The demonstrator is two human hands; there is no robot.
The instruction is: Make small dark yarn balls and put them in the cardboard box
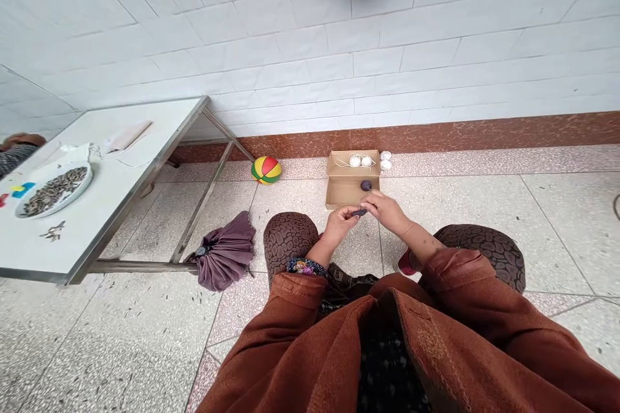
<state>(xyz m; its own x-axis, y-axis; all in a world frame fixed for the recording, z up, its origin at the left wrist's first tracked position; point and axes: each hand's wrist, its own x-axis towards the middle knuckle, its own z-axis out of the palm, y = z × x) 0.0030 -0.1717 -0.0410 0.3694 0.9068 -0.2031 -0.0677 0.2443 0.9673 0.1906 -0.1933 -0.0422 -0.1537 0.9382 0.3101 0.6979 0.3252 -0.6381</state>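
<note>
My left hand (pixel 340 224) is closed on a small dark piece (pixel 359 212), pinching it between thumb and fingers, and my right hand (pixel 386 213) grasps its other end with the fingertips drawn together. The dark piece is held up in front of me, between my two knees and over the near edge of an open box (pixel 338 194) on the floor; its finer detail is too small for me to make out. A dark ball (pixel 366 185) sits in the near part of the box, just beyond my right fingertips. In the far part lie two white balls (pixel 355 161) side by side, with loose white thread (pixel 343 162) about them, and another white pair (pixel 385 161) rests on the floor just outside, against the box's right side. My brown sleeves (pixel 298 300) stop short of my wrists, and a beaded band (pixel 307 266) shows at the left cuff. Part of a red shoe (pixel 405 263) shows below my right forearm. Out to my left, a striped ball (pixel 266 170) is on the floor near the wall (pixel 310 87), and a folded purple umbrella (pixel 227 251) leans by the table's (pixel 159 171) frame. On that table stands a dish (pixel 86 188) heaped with seeds (pixel 54 191), with a few more scattered beside it. Another person's arm (pixel 20 148) shows at the table's far left edge.
</note>
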